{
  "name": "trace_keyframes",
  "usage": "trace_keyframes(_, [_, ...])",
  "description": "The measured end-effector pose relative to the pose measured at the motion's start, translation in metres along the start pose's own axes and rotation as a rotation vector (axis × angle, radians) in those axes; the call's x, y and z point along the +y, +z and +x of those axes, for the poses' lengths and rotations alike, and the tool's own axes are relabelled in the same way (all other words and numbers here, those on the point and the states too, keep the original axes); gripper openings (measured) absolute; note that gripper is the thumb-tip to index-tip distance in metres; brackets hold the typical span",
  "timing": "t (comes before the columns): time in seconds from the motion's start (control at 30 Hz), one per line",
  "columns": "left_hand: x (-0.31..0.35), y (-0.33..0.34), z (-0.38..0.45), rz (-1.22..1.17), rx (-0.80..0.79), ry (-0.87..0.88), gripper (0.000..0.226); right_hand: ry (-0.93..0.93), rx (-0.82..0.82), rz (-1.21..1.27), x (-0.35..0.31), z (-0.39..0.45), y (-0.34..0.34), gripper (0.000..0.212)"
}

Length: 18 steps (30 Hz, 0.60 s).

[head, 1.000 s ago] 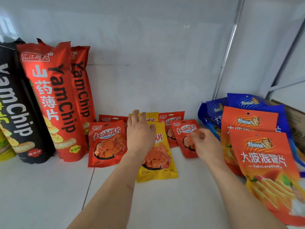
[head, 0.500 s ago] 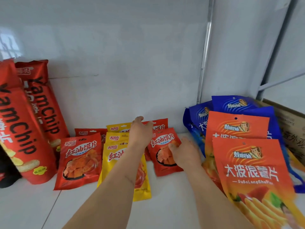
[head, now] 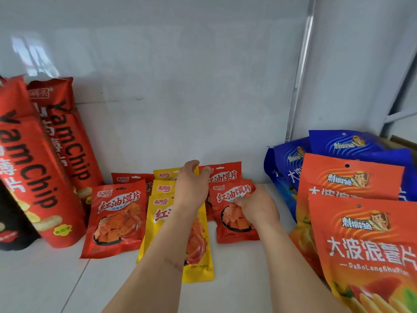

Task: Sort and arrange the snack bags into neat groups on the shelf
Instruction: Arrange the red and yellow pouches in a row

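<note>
On a white shelf (head: pixel 237 279), the left hand (head: pixel 191 188) curls its fingers over the top of a small yellow foil snack bag (head: pixel 163 175) at the back wall. The right hand (head: pixel 259 206) pinches a small red foil snack bag (head: pixel 234 227) just beside it. Tall red YamChip bags (head: pixel 45 177) stand left; large orange chip bags (head: pixel 365 245) lean right

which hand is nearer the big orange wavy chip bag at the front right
Right. The right hand grips a small red snack pouch just left of the big orange bag; the left hand reaches farther left, over the yellow pouches.
</note>
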<state>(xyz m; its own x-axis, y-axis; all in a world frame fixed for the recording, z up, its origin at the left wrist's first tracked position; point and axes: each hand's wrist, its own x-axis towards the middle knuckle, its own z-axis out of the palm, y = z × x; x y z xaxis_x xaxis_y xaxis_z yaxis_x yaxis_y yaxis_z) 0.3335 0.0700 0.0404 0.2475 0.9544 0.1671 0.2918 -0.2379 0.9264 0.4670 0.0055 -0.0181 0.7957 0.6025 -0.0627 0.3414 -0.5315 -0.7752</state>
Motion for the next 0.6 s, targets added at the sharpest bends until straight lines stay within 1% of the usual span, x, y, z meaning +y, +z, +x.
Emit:
trace_keyframes(0.1, [-0.002, 0.0, -0.001, -0.01, 0.011, -0.008, 0.046, 0.008, -0.004, 0.078, -0.001, 0.0, -0.004, 0.051])
trace_keyframes(0.23, [-0.005, 0.001, 0.0, -0.036, 0.01, -0.008, 0.047, 0.048, 0.029, 0.255, 0.002, 0.001, -0.014, 0.047])
trace_keyframes(0.27, [-0.004, 0.001, 0.001, -0.039, 0.006, -0.008, 0.046, 0.061, 0.04, 0.3, 0.004, 0.001, -0.016, 0.044])
trace_keyframes(0.33, [-0.003, 0.002, 0.002, -0.045, 0.002, -0.013, 0.046, 0.055, 0.037, 0.349, 0.007, 0.0, -0.017, 0.028])
trace_keyframes(0.43, [-0.001, 0.003, 0.002, -0.077, -0.005, -0.023, 0.044, 0.018, -0.032, 0.29, 0.007, -0.005, -0.011, 0.021])
trace_keyframes(0.47, [-0.002, 0.004, 0.002, -0.092, -0.007, -0.032, 0.044, 0.012, -0.047, 0.251, 0.007, -0.005, -0.009, 0.025])
trace_keyframes(0.53, [-0.003, 0.002, 0.001, -0.117, 0.0, -0.036, 0.043, 0.002, -0.068, 0.169, 0.008, -0.002, -0.003, 0.04])
trace_keyframes(0.57, [-0.004, 0.001, 0.001, -0.127, 0.006, -0.036, 0.043, -0.005, -0.073, 0.135, 0.007, -0.001, -0.002, 0.039])
trace_keyframes(0.6, [-0.005, 0.0, 0.001, -0.136, 0.011, -0.036, 0.043, -0.009, -0.072, 0.121, 0.006, -0.001, -0.002, 0.032])
